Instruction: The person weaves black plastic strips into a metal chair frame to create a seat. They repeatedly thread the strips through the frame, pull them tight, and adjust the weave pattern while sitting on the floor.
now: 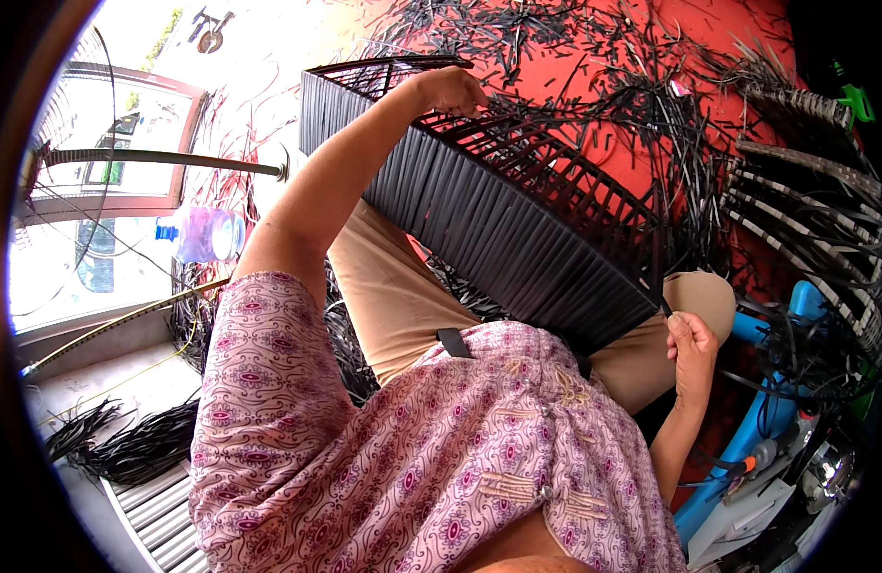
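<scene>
I'm seeing a long black woven frame (pixel 498 210) leaning across the person's lap, with 12 o'clock being straight ahead of them. Its long side is running from 10 o'clock down to 4 o'clock. Its solid wall is facing back to 7 o'clock, toward the person's belly, and its side with the open bars is facing out to 1 o'clock. The left hand (pixel 450 93), near 11 o'clock, is bending its fingers over the far edge; I can't tell if it is gripping. The right hand (pixel 691 349), at 3 o'clock, is curling almost closed and pinching a thin black strip (pixel 665 304) by the near corner. Loose black strips (pixel 680 129) are lying on the red floor (pixel 603 86) at 1 o'clock.
</scene>
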`<state>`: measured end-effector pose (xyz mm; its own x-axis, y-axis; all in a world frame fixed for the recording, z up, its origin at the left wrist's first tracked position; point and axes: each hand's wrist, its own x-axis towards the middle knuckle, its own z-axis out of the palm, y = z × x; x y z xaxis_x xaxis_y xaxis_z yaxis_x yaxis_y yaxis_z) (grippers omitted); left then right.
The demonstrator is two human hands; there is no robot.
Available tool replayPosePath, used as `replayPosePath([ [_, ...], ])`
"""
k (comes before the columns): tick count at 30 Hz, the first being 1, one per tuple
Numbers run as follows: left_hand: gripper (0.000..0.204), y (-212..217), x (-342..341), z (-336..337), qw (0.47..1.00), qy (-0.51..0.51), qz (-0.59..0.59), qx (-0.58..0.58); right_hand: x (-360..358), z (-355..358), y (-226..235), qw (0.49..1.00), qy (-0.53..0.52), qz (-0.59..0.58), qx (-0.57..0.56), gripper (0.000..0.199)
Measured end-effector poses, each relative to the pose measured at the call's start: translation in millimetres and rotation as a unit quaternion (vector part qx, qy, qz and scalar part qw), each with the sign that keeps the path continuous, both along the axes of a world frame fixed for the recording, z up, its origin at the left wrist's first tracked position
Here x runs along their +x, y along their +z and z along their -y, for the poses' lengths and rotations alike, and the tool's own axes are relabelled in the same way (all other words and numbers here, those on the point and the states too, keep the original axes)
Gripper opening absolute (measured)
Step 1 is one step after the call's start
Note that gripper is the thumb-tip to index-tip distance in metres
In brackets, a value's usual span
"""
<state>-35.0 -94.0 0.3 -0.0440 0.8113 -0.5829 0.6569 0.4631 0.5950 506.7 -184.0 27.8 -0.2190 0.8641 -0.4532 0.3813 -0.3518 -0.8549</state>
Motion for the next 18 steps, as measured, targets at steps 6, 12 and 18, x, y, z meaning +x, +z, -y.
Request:
replayPosePath([
  [6, 0.026, 12.4, -17.2, 11.8, 0.995, -0.008, -0.096, 0.034, 10.7, -2.5, 12.7, 0.998, 0.015, 0.060, 0.028, 0.023],
  [12, 0.019, 8.3, -24.4, 15.3, 0.969, -0.180, -0.156, 0.071, 29.8, -11.2, 24.1, 0.997, 0.022, 0.068, 0.017, 0.020],
  [18, 0.023, 0.6, -18.2, 18.0, 0.965, -0.171, -0.197, 0.034, 28.3, -9.3, 21.2, 0.998, 0.010, 0.069, -0.006, 0.017],
])
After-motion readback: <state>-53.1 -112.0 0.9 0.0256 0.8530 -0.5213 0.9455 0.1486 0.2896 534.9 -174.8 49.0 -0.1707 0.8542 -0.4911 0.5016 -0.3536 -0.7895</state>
